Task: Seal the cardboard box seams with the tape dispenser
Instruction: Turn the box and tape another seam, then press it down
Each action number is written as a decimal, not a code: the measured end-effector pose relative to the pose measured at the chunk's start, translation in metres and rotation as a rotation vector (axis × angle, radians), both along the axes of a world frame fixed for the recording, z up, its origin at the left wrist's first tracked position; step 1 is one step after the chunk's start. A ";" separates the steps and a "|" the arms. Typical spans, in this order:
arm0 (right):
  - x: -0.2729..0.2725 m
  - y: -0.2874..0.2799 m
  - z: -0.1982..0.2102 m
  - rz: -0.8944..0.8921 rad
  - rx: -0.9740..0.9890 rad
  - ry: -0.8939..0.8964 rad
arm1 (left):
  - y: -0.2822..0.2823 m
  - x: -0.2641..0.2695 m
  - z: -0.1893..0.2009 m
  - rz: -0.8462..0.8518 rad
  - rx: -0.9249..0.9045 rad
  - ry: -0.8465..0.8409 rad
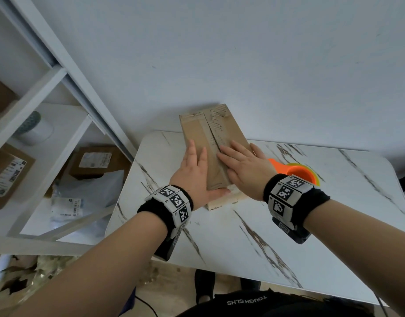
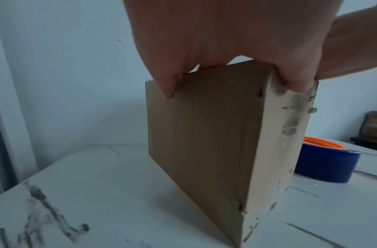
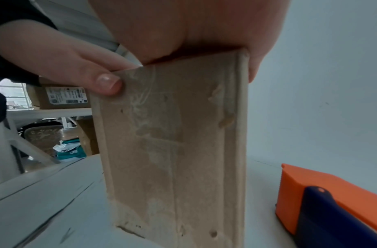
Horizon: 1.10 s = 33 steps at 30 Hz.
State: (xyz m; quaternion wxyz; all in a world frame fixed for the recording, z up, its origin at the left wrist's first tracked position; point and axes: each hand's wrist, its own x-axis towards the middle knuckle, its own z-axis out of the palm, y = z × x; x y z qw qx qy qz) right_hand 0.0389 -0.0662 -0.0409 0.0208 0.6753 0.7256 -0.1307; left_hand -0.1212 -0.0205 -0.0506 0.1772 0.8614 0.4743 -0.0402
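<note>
Hands lie side by side on the cardboard box (image 1: 211,147), both spread flat with fingers straight. The left hand (image 1: 194,172) covers the left half of the top face; its fingers (image 2: 168,87) reach over the box's left edge, and its thumb (image 3: 94,78) hooks down over the near end face. The right hand (image 1: 240,168) presses flat on the right half, its fingers pointing toward the split seam that runs along the middle of the top. Neither hand curls round anything; both only press on the box. Each wrist wears a black band with square black-and-white markers.

The box is brown and worn, with old tape residue and torn paper along the seam and on its pale near end. It stands on the white marble-patterned surface (image 1: 242,236), close to its far left corner and reaching back toward the wall.

Just right of the box, partly hidden behind the right wrist, the orange and blue tape dispenser (image 1: 299,171) rests on the surface, touched by neither hand.

A plain pale wall (image 1: 242,53) rises behind the surface. To the left stands a white shelf unit (image 1: 66,133) holding labelled cardboard parcels (image 1: 95,162) and plastic mailers. Dried leaves lie on the floor (image 1: 25,275) below.
</note>
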 end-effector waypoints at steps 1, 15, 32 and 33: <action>-0.001 0.002 0.000 -0.003 -0.016 -0.015 | 0.000 0.000 0.000 -0.003 0.006 0.002; -0.001 -0.001 0.000 0.053 0.123 0.270 | -0.001 -0.001 0.003 -0.047 0.017 0.074; 0.003 -0.001 -0.011 0.002 0.080 0.022 | 0.068 0.024 0.012 -0.289 0.094 0.258; 0.003 -0.001 -0.012 0.004 0.082 0.024 | 0.071 0.027 0.013 -0.276 0.087 0.265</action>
